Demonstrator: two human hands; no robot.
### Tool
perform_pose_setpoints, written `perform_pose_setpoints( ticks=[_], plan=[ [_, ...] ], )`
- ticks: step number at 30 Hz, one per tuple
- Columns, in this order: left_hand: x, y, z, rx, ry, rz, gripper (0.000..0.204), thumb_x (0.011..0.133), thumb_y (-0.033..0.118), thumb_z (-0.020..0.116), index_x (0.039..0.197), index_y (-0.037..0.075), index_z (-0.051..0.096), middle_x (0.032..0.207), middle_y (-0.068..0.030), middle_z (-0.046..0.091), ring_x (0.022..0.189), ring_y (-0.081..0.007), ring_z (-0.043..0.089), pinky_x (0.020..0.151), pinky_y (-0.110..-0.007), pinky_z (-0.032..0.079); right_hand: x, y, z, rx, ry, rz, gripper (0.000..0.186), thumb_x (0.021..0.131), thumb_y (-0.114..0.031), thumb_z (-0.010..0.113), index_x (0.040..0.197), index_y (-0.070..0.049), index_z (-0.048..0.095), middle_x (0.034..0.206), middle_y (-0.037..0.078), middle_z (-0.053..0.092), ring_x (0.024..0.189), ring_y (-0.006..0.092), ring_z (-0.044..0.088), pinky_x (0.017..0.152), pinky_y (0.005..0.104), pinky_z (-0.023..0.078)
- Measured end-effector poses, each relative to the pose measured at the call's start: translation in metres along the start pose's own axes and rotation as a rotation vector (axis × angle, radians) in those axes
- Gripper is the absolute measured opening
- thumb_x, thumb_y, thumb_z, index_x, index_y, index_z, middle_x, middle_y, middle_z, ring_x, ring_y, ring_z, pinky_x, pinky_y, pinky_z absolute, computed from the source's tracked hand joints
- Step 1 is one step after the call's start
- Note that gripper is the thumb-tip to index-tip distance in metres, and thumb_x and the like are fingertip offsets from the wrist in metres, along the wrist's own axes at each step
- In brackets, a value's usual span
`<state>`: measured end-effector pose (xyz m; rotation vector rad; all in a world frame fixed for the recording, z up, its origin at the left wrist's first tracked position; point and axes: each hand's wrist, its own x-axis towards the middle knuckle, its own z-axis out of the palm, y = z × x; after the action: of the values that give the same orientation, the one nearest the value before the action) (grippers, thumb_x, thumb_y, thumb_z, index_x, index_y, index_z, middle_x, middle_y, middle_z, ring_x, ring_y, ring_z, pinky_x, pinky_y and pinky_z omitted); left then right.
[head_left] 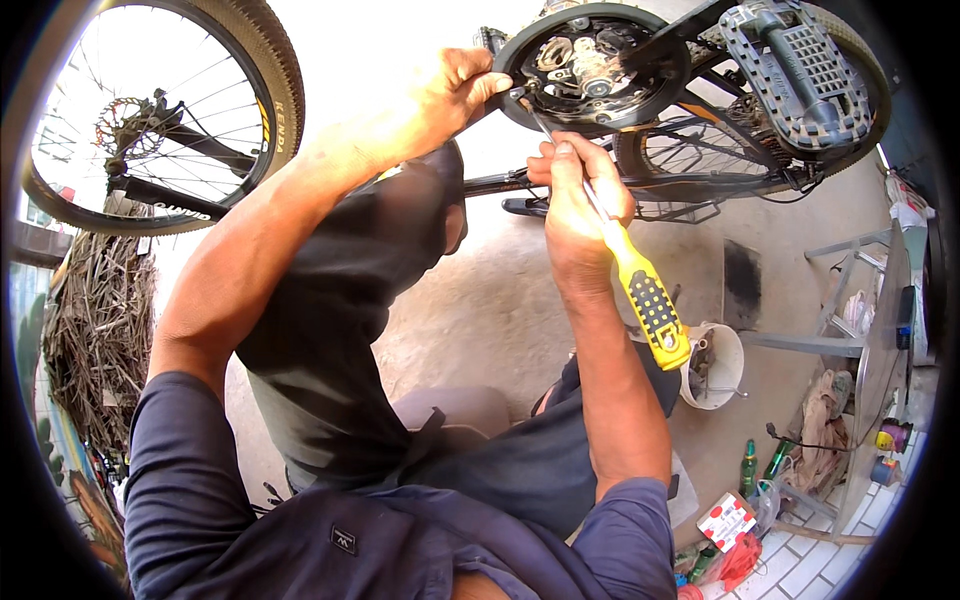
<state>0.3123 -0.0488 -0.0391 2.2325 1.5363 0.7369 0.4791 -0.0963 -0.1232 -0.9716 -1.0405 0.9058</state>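
Small red-and-white rectangular carton (726, 520) on the floor at lower right, beside green bottles (760, 465).

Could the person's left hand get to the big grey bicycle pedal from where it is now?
Probably yes. The left hand grips the black round chainring guard, and the grey studded plastic pedal sits just beyond it, uncovered; the right hand works lower with the yellow-handled screwdriver.

Two bicycle wheels (160, 110), one pedal (797, 70), one yellow-handled screwdriver (645, 290), one white bucket (722, 368), two green bottles (750, 465), two hands (575, 215).

sunlit concrete floor (480, 310), metal table (880, 340)
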Motion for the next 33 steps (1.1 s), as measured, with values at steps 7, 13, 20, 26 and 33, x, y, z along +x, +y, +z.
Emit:
perform_pose_setpoints(
  ticks=[7, 13, 20, 26, 33],
  plan=[
    [-0.001, 0.004, -0.003, -0.07, -0.035, -0.041, 0.027, 0.098, 0.025, 0.057, 0.088, 0.0, 0.061, 0.066, -0.0025, 0.056, 0.061, -0.0092, 0.056, 0.059, -0.027, 0.049, 0.011, -0.004, -0.028, -0.046, 0.083, -0.031, 0.015, 0.092, -0.006, 0.059, 0.102, 0.004, 0.065, 0.081, 0.009, 0.069, 0.071, 0.0139, 0.067, 0.067, 0.0253, 0.054],
    [-0.001, 0.006, -0.003, -0.098, -0.044, -0.047, 0.028, 0.099, 0.025, 0.057, 0.087, 0.0, 0.06, 0.067, -0.0023, 0.056, 0.061, -0.0086, 0.056, 0.059, -0.026, 0.049, 0.034, -0.001, -0.052, -0.102, 0.182, -0.068, 0.016, 0.092, -0.005, 0.062, 0.105, 0.006, 0.061, 0.088, 0.009, 0.067, 0.072, 0.0105, 0.063, 0.067, 0.0242, 0.053],
    [-0.003, 0.007, -0.004, -0.082, -0.043, -0.051, 0.029, 0.099, 0.025, 0.057, 0.085, -0.001, 0.059, 0.068, -0.0028, 0.058, 0.06, -0.0086, 0.056, 0.058, -0.026, 0.049, 0.036, -0.011, -0.051, -0.185, 0.223, -0.032, 0.014, 0.086, -0.004, 0.067, 0.098, 0.002, 0.07, 0.08, 0.009, 0.07, 0.07, 0.0118, 0.065, 0.066, 0.0257, 0.052],
    [-0.003, 0.009, -0.005, -0.074, -0.045, -0.044, 0.029, 0.099, 0.025, 0.057, 0.085, -0.001, 0.059, 0.069, -0.003, 0.058, 0.06, -0.0084, 0.056, 0.058, -0.026, 0.049, 0.034, -0.01, -0.05, -0.305, 0.094, -0.076, 0.016, 0.093, -0.008, 0.062, 0.099, 0.007, 0.065, 0.074, 0.002, 0.061, 0.06, 0.0056, 0.055, 0.053, 0.0212, 0.047],
    [-0.002, 0.007, -0.003, -0.102, -0.044, -0.039, 0.03, 0.099, 0.026, 0.056, 0.084, 0.0, 0.058, 0.068, -0.003, 0.058, 0.06, -0.0085, 0.057, 0.059, -0.026, 0.049, 0.045, -0.025, -0.056, -0.097, 0.076, 0.125, 0.016, 0.091, -0.009, 0.065, 0.096, 0.007, 0.064, 0.075, 0.006, 0.064, 0.059, 0.011, 0.061, 0.055, 0.0242, 0.053]
  ],
)
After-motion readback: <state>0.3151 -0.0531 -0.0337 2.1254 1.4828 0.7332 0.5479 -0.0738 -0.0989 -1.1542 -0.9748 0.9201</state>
